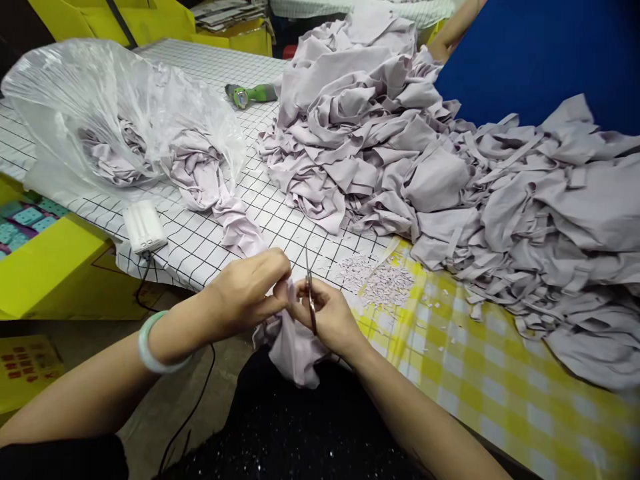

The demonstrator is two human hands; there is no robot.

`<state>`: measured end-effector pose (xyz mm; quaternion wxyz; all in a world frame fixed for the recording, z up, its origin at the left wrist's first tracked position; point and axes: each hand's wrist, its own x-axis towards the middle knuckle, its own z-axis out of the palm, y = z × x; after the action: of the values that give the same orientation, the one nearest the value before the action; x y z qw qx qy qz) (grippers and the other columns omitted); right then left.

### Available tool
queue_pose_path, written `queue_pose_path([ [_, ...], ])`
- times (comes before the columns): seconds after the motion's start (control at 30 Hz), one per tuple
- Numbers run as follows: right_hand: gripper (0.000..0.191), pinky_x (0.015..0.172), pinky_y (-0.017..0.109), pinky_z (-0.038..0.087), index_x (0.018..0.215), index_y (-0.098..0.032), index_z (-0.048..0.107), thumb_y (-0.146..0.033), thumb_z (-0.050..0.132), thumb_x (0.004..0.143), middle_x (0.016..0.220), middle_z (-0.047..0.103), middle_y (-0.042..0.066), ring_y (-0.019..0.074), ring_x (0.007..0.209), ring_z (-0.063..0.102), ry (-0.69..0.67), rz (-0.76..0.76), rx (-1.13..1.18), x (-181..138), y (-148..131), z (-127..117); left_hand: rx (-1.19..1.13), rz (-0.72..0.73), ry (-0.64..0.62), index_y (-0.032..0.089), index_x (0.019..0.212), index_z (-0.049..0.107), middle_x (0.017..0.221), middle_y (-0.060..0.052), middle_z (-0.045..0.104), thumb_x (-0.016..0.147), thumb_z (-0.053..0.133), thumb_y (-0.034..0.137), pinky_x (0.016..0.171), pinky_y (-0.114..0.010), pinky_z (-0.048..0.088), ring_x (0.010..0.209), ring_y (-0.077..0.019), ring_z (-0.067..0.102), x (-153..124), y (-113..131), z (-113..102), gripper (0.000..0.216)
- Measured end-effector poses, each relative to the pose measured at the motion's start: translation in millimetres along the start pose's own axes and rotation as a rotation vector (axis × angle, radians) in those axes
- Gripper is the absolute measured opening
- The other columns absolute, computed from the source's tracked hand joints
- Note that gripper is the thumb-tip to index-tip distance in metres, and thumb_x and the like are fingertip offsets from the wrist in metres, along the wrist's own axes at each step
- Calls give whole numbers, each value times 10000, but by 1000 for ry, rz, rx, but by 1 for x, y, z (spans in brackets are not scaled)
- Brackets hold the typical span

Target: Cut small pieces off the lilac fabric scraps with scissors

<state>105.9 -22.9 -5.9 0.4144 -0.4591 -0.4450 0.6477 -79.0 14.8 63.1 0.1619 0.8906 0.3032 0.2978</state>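
Pinched in the fingers of my left hand (250, 290) is an edge of pale lilac fabric (300, 350), which hangs down over my lap. My right hand (327, 313) is closed around a small pair of scissors (310, 293), the blades pointing up and away from me. Its thumb and fingertips also meet the fabric, close beside my left fingers. A twisted strip of the same cloth (237, 223) runs from behind my left hand across the table to a clear plastic bag (125, 87). Tiny cloth snippets (385, 280) lie in a pile beyond my right hand.
A large heap of lilac fabric pieces (375, 120) spreads across the table's right side. A green-handled tool (250, 95) and a white box with a cable (144, 227) lie on the checked cloth. At left is a yellow bin (60, 280). Another person's arm (455, 30) shows behind the heap.
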Motion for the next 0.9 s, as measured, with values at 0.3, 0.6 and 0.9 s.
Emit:
queue_pose_path([
  [0.3,123,765,299,557,816,-221,625,-291,725,816,857,727,14,167,812,697,145,-430,39,35,-30,7,-1862,-910,-424,84,1153,565,1039,-175,708,944,450,463,765,-359,576,841,-232,721,-34,8,16,448],
  [0.6,112,786,303,564,785,-214,627,-258,726,811,884,721,12,182,849,700,119,-450,76,31,-40,-11,-2243,-886,-206,9,1158,694,868,-69,594,923,603,299,709,-258,512,727,-126,587,-6,28,54,385],
  [0.9,152,737,294,539,761,-215,601,-276,740,776,853,699,11,175,795,659,162,-388,160,27,-29,-30,-1964,-854,53,121,886,726,688,18,488,865,719,275,646,-252,484,597,-82,472,0,43,81,155],
])
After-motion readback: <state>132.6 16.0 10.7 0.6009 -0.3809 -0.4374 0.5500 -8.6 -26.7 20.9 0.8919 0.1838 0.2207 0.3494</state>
